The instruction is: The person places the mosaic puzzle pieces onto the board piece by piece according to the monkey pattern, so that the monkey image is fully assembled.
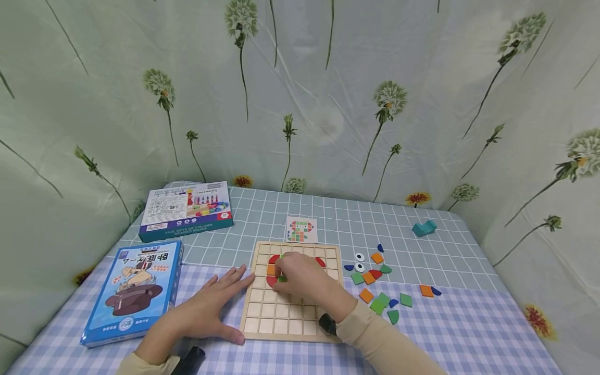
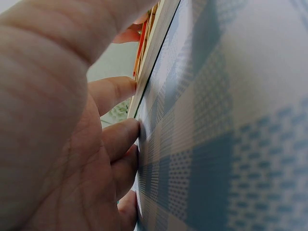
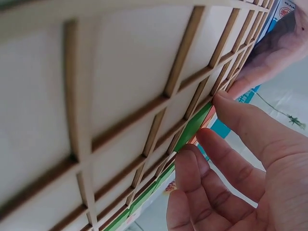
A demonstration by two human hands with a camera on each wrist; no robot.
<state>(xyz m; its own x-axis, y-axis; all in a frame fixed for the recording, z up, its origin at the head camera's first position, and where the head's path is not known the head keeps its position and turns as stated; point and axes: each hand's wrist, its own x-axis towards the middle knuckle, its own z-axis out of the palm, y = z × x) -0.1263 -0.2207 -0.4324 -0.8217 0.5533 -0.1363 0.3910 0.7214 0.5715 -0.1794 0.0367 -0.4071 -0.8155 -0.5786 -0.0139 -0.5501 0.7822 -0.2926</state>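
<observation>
My right hand (image 1: 300,273) is over the upper left of a wooden grid board (image 1: 268,326). In the right wrist view its thumb and fingertips pinch a green tile (image 3: 192,126) low at the grid. Red pieces (image 1: 272,282) and an orange square (image 1: 271,270) sit in cells beside these fingers, and another red piece (image 1: 321,262) shows to the right. The hand hides part of the pattern. My left hand (image 1: 206,307) lies with spread fingers at the board's left side, its index fingertip and thumb at the frame. In the left wrist view, the other left fingertips rest on the checked cloth.
A pattern card (image 1: 301,230) lies behind the board. Loose orange squares (image 1: 366,296), green pieces (image 1: 405,300), blue half-rounds (image 1: 392,302) and white eye discs (image 1: 359,257) are scattered to the right. A blue box (image 1: 133,297) and another box (image 1: 185,211) lie left; a teal block (image 1: 424,228) is far right.
</observation>
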